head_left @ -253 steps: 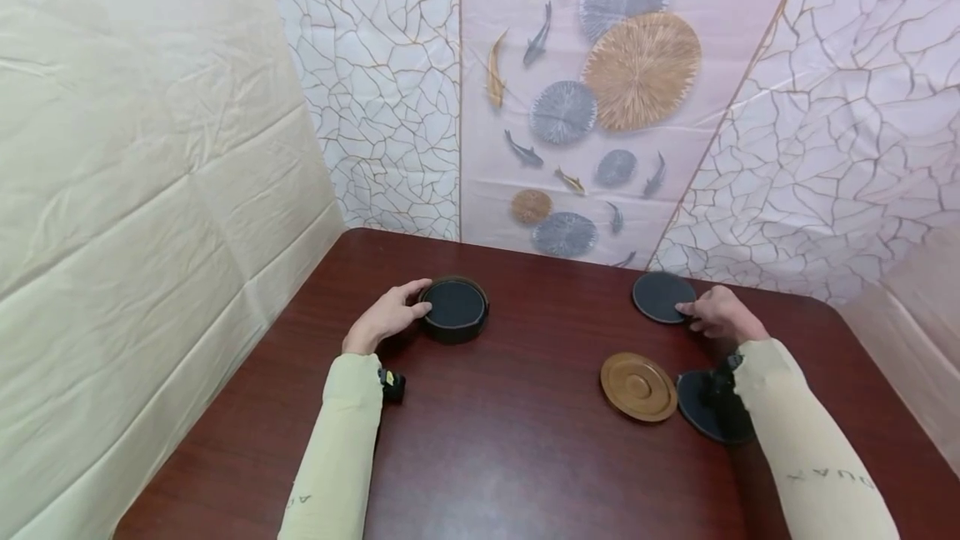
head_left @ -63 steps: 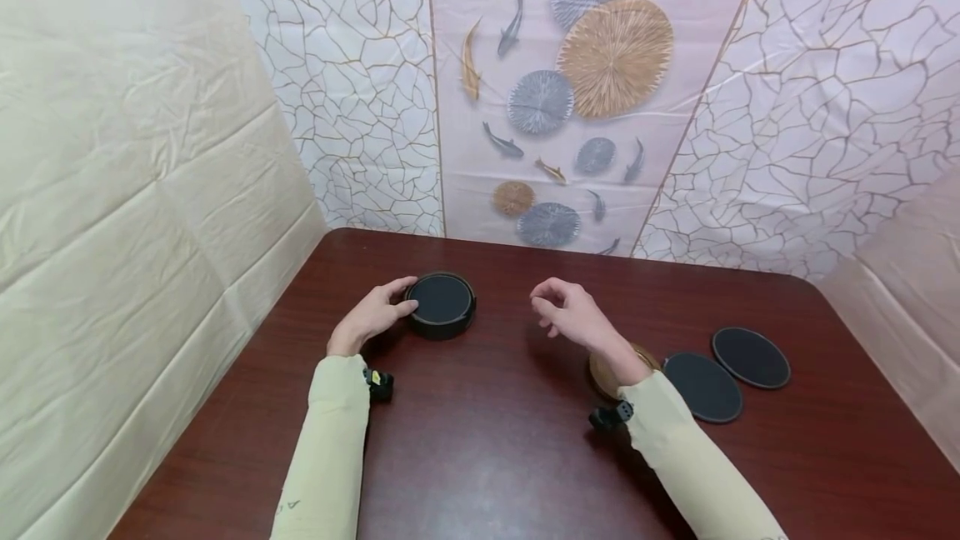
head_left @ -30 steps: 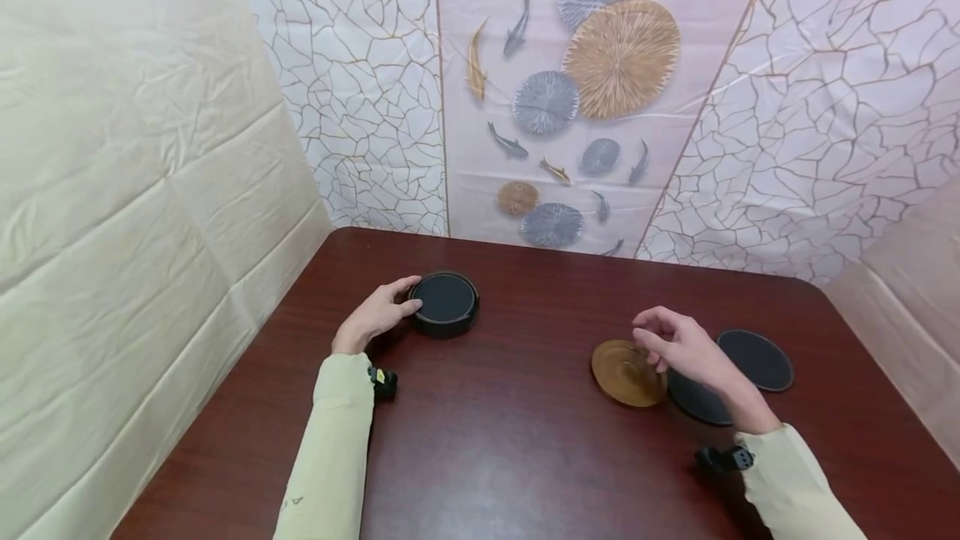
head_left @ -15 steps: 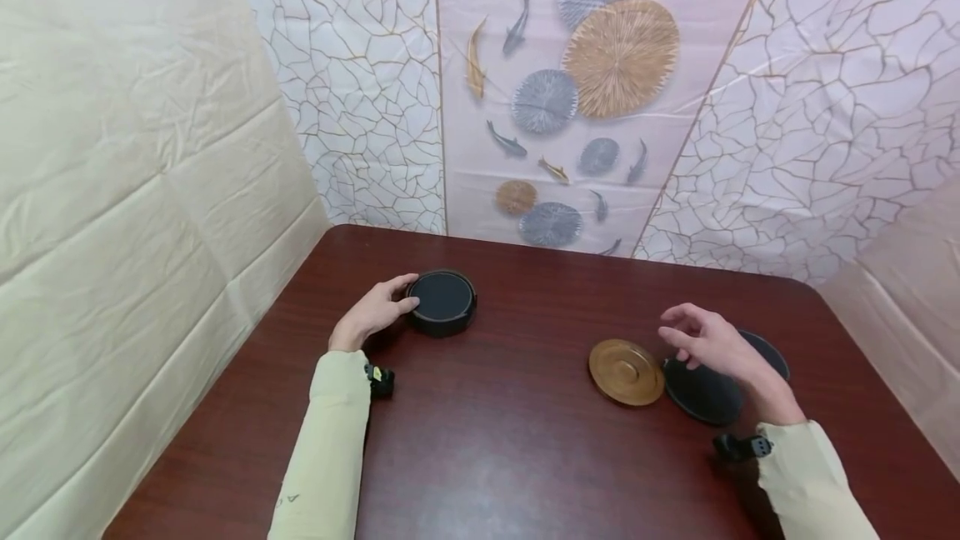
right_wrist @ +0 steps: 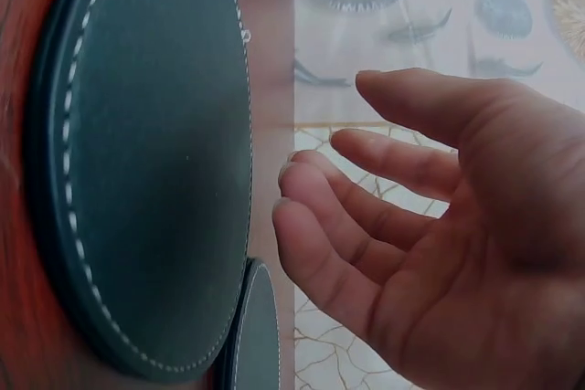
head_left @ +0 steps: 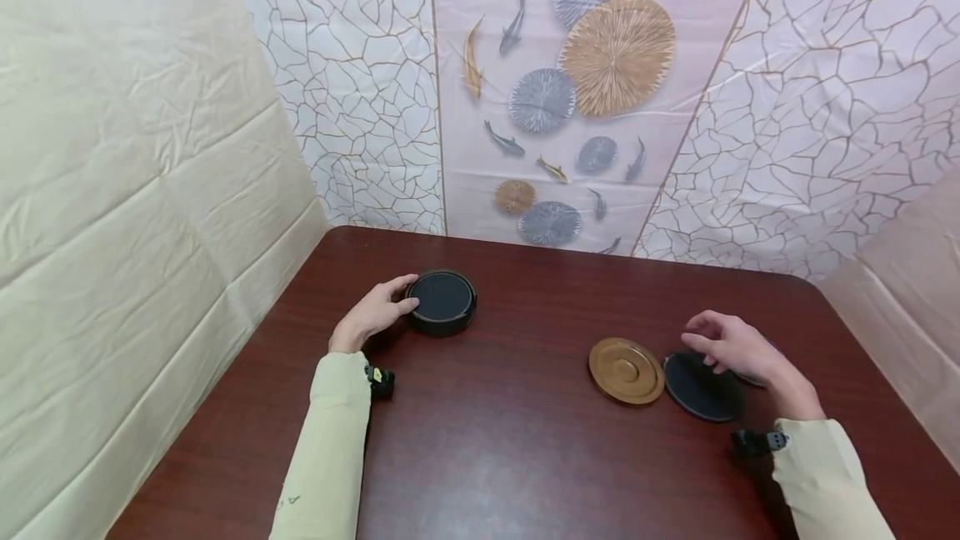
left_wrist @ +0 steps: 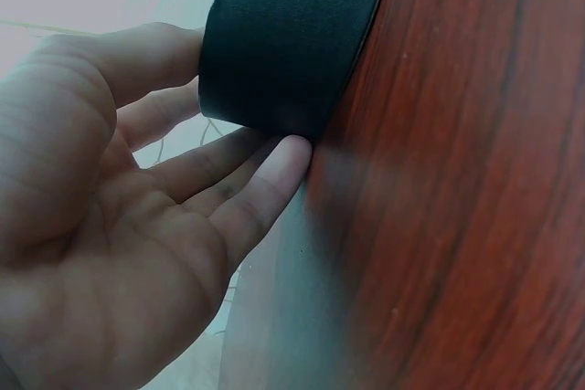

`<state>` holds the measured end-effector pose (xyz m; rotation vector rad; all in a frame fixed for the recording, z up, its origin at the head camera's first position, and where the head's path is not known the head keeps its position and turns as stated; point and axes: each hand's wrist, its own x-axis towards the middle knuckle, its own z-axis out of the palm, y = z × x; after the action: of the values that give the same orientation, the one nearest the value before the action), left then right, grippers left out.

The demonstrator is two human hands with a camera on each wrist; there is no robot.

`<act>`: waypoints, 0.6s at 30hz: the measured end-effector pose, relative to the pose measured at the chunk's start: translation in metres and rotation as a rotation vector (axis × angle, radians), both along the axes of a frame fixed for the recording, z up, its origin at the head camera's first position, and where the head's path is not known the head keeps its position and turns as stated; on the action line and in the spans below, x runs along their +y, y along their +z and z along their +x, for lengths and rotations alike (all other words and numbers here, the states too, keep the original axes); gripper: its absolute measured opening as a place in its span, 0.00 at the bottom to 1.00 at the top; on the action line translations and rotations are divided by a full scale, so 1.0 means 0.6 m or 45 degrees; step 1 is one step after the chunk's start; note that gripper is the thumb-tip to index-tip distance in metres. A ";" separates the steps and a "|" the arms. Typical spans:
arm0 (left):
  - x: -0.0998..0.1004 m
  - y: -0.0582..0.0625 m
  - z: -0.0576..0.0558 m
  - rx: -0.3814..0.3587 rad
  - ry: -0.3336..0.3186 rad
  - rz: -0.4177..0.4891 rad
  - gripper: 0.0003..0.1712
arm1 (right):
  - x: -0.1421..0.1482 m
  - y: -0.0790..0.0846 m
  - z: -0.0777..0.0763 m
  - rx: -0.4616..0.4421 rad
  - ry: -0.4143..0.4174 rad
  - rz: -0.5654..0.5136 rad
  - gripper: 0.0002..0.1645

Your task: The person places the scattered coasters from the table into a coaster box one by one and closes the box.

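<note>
In the head view, my left hand (head_left: 371, 315) holds the left side of a round black coaster holder (head_left: 441, 326), thumb at the near side and fingers round the far side. A black coaster (head_left: 442, 294) lies in its top. The left wrist view has the fingertips against the holder's side wall (left_wrist: 283, 34), close to the table. My right hand (head_left: 731, 346) hovers with loosely bent fingers and nothing in them. Below it is a black coaster with white stitching (right_wrist: 155, 162). A second black coaster (right_wrist: 260, 335) lies beyond, mostly hidden by the hand in the head view.
A brown round wooden lid or saucer (head_left: 626, 371) lies left of the black coasters, almost touching one. All stand on a dark red-brown table (head_left: 487, 457). Patterned cloth (head_left: 345, 107) hangs behind the far edge, pale cloth at both sides.
Since 8.4 s ago, one black coaster has moved from the far edge to the right side. Over the last two seconds my right hand moved right from the middle. The left hand stayed.
</note>
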<state>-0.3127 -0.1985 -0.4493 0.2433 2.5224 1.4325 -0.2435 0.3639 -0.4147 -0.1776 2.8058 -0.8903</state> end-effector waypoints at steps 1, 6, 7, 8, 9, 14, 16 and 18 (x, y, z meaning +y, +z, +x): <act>0.000 0.000 0.000 0.001 -0.002 -0.001 0.33 | 0.002 -0.001 0.000 -0.004 0.000 0.006 0.25; 0.000 0.002 0.003 0.008 -0.002 0.002 0.32 | 0.013 -0.004 0.003 -0.058 -0.001 0.070 0.24; 0.000 0.001 0.003 0.011 -0.004 0.002 0.32 | 0.015 -0.005 0.004 -0.068 -0.002 0.084 0.24; 0.000 0.001 0.004 0.016 -0.006 0.001 0.32 | 0.016 -0.006 0.004 -0.077 -0.002 0.097 0.24; 0.000 0.001 0.004 0.018 -0.008 0.000 0.32 | 0.018 -0.007 0.004 -0.083 0.002 0.113 0.24; -0.001 0.000 0.003 0.029 -0.010 -0.007 0.32 | 0.023 -0.010 0.003 -0.144 0.003 0.143 0.22; -0.001 0.000 0.003 0.030 -0.010 -0.008 0.32 | 0.025 -0.011 0.003 -0.182 0.000 0.149 0.22; 0.000 0.000 0.003 0.031 -0.014 -0.008 0.32 | 0.027 -0.012 0.004 -0.213 -0.003 0.158 0.23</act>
<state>-0.3110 -0.1988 -0.4492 0.2747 2.5405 1.4258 -0.2412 0.3803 -0.4217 -0.0774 2.6946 -0.6937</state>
